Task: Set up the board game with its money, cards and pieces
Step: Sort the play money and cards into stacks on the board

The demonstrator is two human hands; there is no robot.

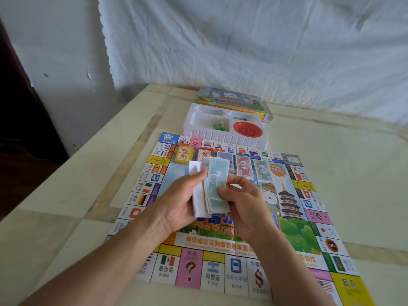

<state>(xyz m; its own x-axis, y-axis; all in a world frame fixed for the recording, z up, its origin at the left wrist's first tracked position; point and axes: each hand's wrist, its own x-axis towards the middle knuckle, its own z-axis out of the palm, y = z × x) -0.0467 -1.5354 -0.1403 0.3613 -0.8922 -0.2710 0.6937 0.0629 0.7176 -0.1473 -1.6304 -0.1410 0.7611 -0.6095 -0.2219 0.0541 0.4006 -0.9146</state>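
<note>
The colourful game board [304,237] lies flat on the table. Above its middle my left hand [178,202] holds a stack of paper money [215,184], its top note a green 100, with white paper along its left side. My right hand [245,202] pinches the top green note with thumb and fingers. On the board's far part lie a pink 10 pile [244,167], a grey-green 50 pile [262,171], a purple pile [227,157], a yellow card deck [183,154] and a red-and-white card deck [204,154].
A white plastic tray [223,136] stands behind the board, holding a red spinner dish [248,129] and small green pieces [218,125]. The game box [231,99] lies behind it by the white cloth backdrop. The table's left edge drops off beside a dark doorway.
</note>
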